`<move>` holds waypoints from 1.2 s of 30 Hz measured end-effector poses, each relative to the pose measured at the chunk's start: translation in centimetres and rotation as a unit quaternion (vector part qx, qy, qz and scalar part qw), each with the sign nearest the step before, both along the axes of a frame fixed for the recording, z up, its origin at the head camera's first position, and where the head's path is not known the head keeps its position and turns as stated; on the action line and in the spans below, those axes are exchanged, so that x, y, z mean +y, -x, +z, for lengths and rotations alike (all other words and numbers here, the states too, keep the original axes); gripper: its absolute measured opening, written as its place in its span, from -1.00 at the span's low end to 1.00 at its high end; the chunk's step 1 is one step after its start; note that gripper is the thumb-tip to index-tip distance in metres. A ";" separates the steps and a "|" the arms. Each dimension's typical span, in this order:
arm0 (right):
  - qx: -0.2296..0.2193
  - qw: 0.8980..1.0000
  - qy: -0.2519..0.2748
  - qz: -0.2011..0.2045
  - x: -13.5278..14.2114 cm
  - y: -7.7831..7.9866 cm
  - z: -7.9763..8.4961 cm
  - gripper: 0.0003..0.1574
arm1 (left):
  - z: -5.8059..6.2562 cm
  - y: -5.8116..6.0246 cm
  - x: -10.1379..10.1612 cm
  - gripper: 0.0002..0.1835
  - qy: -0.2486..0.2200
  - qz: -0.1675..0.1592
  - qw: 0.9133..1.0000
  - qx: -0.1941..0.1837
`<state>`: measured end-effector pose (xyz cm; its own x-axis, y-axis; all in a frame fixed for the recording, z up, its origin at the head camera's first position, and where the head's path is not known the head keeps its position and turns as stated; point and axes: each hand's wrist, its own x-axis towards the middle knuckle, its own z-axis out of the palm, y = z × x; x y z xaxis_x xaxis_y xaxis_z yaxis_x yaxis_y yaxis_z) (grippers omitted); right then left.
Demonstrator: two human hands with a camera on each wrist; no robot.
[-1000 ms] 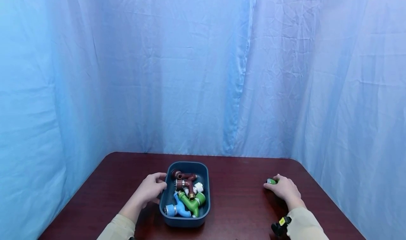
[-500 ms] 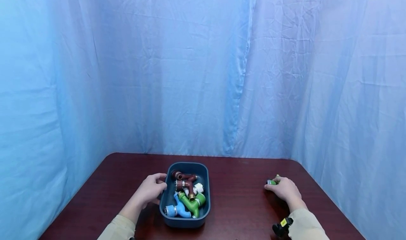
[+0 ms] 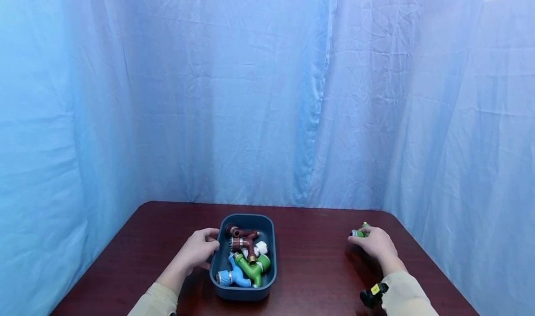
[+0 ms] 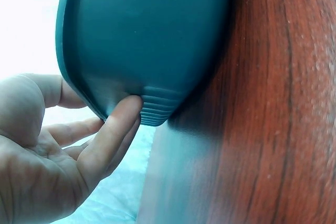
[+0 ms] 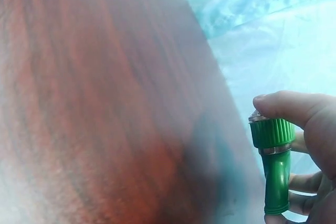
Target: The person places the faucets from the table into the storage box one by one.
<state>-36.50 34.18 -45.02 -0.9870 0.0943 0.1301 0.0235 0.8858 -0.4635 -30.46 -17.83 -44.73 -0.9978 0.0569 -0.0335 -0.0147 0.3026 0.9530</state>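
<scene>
A dark blue rectangular bin (image 3: 271, 272) stands on the table, holding several plastic water taps: brown taps (image 3: 249, 246), a white tap (image 3: 261, 248), a green tap (image 3: 254, 268) and a light blue tap (image 3: 236, 275). At the bin's left side, my left hand (image 3: 200, 247) grips the wall. In the left wrist view one finger presses the ribbed outside, and the thumb tip is hidden behind the rim. Far to the right, my right hand (image 3: 378, 244) holds another green tap (image 5: 275, 166) by its ribbed knob and body, thumb on the knob's end.
The dark red wooden table (image 3: 309, 260) has rounded far corners. Light blue curtains (image 3: 259, 98) hang behind it and along both sides. A black wrist device with a yellow mark (image 3: 373, 293) sits by the right sleeve.
My right hand has moved slightly up and away with the green tap, and more of the tap shows past the fingers. The left hand and bin stay nearly still.
</scene>
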 end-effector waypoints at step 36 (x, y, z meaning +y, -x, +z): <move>0.047 0.997 0.006 0.059 -4.1 0.1 7.1 -0.09 | -0.3 0.4 0.0 -0.43 -0.003 -0.005 1.000 -0.002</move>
